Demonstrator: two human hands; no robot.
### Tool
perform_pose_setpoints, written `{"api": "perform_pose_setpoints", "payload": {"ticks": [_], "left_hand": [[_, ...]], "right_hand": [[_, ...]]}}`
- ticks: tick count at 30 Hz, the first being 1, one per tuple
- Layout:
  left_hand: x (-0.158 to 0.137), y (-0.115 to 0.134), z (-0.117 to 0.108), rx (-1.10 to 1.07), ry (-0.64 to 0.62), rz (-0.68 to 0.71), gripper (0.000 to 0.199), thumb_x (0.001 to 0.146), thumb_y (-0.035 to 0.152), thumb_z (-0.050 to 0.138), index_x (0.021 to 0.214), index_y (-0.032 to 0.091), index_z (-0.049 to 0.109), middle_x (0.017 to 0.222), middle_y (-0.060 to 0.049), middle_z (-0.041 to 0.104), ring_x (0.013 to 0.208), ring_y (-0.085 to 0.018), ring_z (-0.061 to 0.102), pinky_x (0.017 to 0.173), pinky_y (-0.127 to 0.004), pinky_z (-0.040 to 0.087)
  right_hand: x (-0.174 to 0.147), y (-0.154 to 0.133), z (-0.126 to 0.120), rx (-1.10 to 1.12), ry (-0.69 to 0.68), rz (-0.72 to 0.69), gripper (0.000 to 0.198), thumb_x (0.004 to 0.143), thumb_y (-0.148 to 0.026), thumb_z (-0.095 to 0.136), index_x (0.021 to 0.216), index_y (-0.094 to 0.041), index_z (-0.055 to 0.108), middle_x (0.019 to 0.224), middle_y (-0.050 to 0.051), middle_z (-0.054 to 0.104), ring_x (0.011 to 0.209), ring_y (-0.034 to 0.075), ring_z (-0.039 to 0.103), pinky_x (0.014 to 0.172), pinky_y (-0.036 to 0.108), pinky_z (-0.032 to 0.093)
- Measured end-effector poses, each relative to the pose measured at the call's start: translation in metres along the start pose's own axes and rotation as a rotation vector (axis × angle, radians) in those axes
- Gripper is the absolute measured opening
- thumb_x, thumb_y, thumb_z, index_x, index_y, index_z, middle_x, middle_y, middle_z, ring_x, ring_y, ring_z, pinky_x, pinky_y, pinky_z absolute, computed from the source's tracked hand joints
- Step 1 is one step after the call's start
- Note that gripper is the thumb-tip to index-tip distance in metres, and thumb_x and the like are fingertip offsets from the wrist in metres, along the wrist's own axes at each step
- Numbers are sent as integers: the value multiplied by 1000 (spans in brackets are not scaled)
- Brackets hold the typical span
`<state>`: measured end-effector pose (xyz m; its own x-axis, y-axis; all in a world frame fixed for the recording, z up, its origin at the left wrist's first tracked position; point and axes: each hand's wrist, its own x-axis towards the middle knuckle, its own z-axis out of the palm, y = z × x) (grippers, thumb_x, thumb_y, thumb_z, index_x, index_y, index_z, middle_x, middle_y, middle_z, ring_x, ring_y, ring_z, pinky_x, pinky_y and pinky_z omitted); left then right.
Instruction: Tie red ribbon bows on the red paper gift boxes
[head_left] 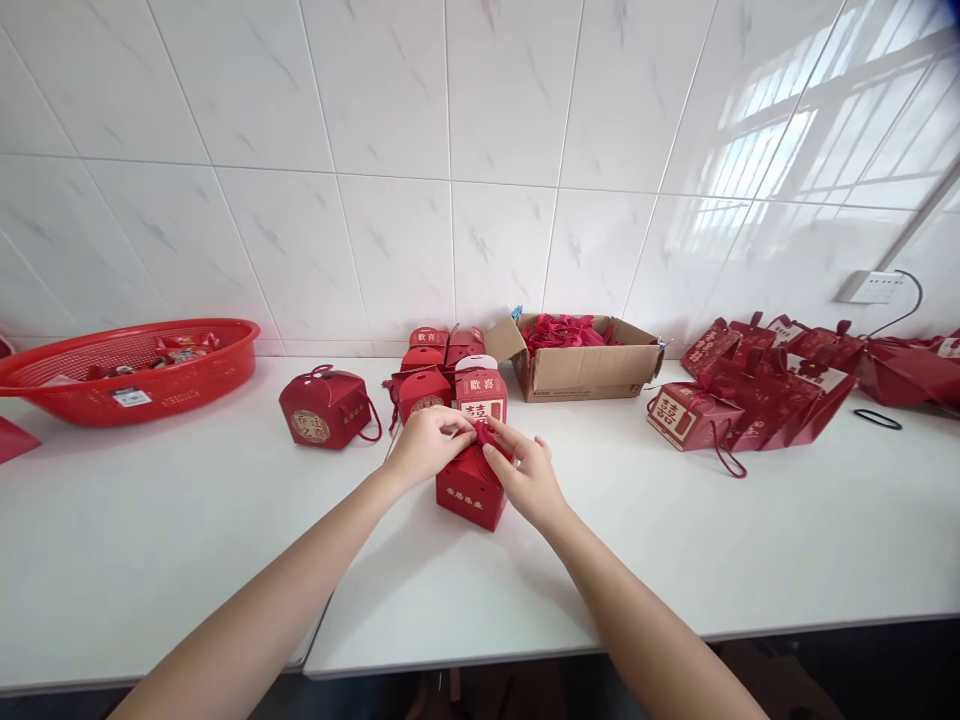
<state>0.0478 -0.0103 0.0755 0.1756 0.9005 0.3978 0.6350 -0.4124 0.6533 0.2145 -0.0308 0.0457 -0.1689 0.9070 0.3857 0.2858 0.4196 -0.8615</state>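
Observation:
A small red gift box [471, 498] with gold characters stands on the white table before me. At its top is a bunched red ribbon [484, 432]. My left hand [429, 442] pinches this ribbon from the left, thumb and forefinger together. From the right, my right hand [527, 468] has its fingers closed on the same ribbon. Both hands partly hide the top of the box. Right behind it, several more red gift boxes [480, 382] are grouped, some with tall flaps standing up.
An open cardboard carton [585, 372] full of red ribbons stands by the tiled wall. To the left are a closed red box [328, 408] and a red plastic basket [191, 385] holding small packets. Several red boxes [757, 410] and a black loop [877, 419] lie right.

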Motion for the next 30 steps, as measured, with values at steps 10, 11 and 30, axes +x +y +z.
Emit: {"api": "perform_pose_setpoints", "payload": {"ticks": [10, 11, 30], "left_hand": [[-8, -8, 0, -39, -17, 20, 9, 75, 25, 59, 69, 20, 64, 98, -4, 71, 94, -21, 63, 81, -32, 51], [-10, -9, -1, -47, -23, 23, 9, 74, 25, 59, 69, 20, 63, 99, -4, 70, 95, -21, 63, 81, -32, 50], [-21, -13, 3, -94, 31, 33, 5, 72, 23, 60, 68, 22, 60, 96, 0, 70, 93, -19, 60, 84, -32, 44]], "right_hand": [[-6, -1, 1, 2, -115, 14, 53, 88, -29, 44, 140, -27, 36, 129, 7, 59, 124, 23, 51, 111, 56, -4], [-7, -2, 1, -27, -117, -2, 53, 88, -29, 45, 140, -27, 36, 126, 7, 61, 124, 22, 51, 111, 56, -4], [18, 15, -19, -193, -12, -119, 12, 79, -24, 54, 81, -21, 65, 101, 8, 70, 97, 23, 65, 87, 37, 49]]}}
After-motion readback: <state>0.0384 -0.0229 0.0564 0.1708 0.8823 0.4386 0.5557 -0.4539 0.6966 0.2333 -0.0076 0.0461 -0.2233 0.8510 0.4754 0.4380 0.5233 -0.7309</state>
